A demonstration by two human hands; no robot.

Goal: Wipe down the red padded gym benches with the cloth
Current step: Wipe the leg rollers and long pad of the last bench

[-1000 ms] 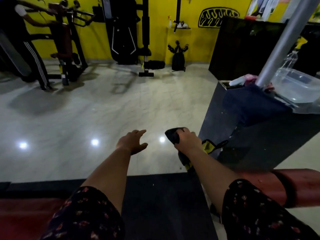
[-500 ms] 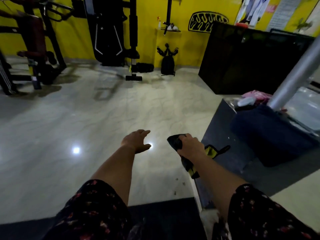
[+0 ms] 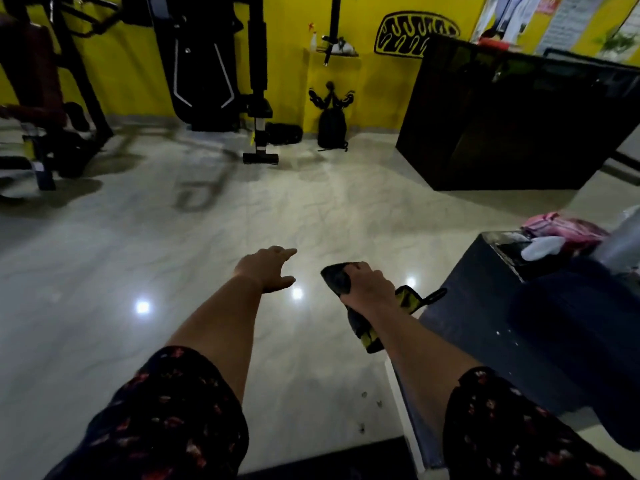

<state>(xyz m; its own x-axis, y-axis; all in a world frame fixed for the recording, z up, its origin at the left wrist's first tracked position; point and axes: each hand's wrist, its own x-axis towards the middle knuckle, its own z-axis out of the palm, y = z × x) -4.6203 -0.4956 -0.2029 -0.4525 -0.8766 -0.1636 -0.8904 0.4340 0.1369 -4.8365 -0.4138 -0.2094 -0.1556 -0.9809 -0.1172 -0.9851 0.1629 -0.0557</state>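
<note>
Covered in the middle by the right hand (image 3: 367, 289): cloth (image 3: 336, 279), visible only at both ends. Cut off by the left edge: machine (image 3: 38, 98). Cropped at the top, with print too small to read: posters (image 3: 568, 19). Blurred and cut by the right edge: pole (image 3: 623, 242), hiding part of a pink bundle (image 3: 561, 229). Too small to tell: things on the shelf (image 3: 341, 55)
</note>
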